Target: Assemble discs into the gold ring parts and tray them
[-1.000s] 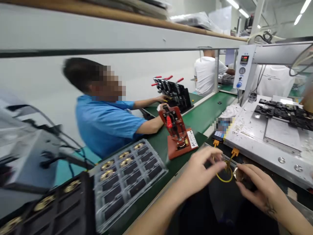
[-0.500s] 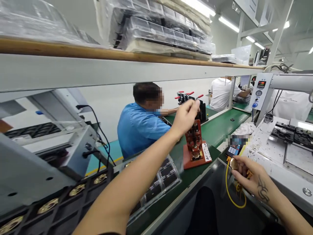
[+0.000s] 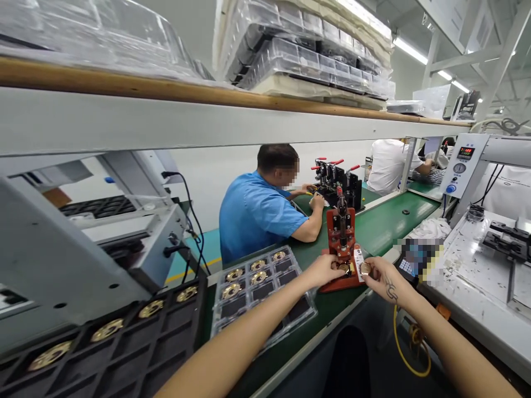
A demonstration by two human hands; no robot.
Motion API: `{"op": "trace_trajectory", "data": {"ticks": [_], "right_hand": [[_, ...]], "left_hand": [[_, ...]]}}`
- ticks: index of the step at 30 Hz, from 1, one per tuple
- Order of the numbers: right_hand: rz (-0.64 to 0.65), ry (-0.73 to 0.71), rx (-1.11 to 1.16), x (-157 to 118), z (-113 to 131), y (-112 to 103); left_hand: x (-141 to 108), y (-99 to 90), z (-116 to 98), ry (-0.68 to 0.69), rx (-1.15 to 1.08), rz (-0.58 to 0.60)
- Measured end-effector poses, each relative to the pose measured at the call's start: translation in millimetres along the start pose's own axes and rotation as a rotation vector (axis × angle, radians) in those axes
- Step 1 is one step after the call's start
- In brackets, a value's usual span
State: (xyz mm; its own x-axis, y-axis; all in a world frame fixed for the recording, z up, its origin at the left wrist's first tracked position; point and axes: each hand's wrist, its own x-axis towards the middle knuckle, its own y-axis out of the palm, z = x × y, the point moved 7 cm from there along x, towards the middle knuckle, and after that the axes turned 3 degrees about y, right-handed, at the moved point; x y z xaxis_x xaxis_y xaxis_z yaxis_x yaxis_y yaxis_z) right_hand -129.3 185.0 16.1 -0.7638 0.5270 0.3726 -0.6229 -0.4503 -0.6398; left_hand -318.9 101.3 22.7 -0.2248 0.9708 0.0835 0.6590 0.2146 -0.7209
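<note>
In the head view, the person's right hand (image 3: 384, 278) pinches a small round gold-coloured metal piece (image 3: 365, 269) between the thumb and the fingers. This piece is beside the white label strip (image 3: 359, 262), which lies on the right side of the base of a red metal clamp fixture (image 3: 341, 229). The left hand (image 3: 326, 271) is at the left side of the same base, and its fingertips are at a second round gold-coloured piece (image 3: 343, 268), which sits low in the fixture. I cannot tell if the left fingers grip this second piece or only touch it. The fixture stands upright on the green work surface (image 3: 384, 218).

To the left of the fixture there is a clear plastic tray (image 3: 312, 314) with black compartments; five of them hold gold-coloured ring-shaped parts (image 3: 259, 277). Nearer to the lower left is a black compartment tray (image 3: 166, 349), in which four similar gold-coloured parts (image 3: 151, 309) are visible.

On the right side, a handheld device with a keypad (image 3: 407, 267), partly blurred, lies near a crumpled white cloth (image 3: 433, 228) and the white machine bed (image 3: 460, 257). A yellow cable (image 3: 399, 344) hangs in a loop below the right forearm.

Behind the fixture, a person in a blue shirt (image 3: 259, 213) has both hands close to the black clamp fixtures with red handles (image 3: 340, 187). Above, clear plastic trays (image 3: 307, 61) are stacked on the wood-edged shelf (image 3: 178, 91).
</note>
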Motion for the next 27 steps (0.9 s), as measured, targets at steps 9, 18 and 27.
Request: {"op": "trace_trajectory", "data": {"ticks": [9, 18, 27], "right_hand": [[0.117, -0.011, -0.034, 38, -24, 39], [0.255, -0.090, -0.074, 64, -8, 66], [-0.088, -0.070, -0.071, 119, 28, -39]], "left_hand": [[-1, 1.0, 6, 0.015, -0.044, -0.059], [-73, -92.2, 28, -0.079, -0.408, -0.159], [-207, -195.8, 59, -0.224, -0.403, -0.574]]}}
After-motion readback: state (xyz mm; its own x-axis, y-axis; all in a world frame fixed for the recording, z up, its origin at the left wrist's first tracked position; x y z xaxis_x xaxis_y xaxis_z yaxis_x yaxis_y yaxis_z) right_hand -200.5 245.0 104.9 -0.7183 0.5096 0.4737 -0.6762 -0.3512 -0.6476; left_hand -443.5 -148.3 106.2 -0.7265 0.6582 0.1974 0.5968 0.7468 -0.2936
